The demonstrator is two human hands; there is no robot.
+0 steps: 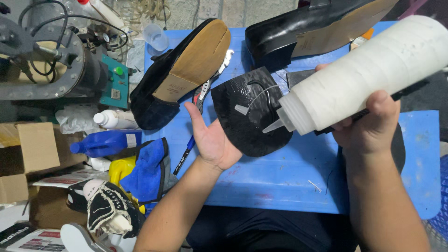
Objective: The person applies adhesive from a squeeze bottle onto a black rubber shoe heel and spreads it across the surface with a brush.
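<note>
Off the bench's left edge we see a blue bottle [106, 142] lying on its side beside an open carton [29, 154], contents of both unreadable. Near the bench's back left corner a shoe [179, 74] lies sole up. Our left hand [212, 140] cups a black sole piece [249, 112] from beneath, above the bench [280, 182] middle. Our right hand [368, 126] is wrapped around a white bottle [368, 70], tilted with its nozzle just over the sole piece; whether it is full we cannot tell.
</note>
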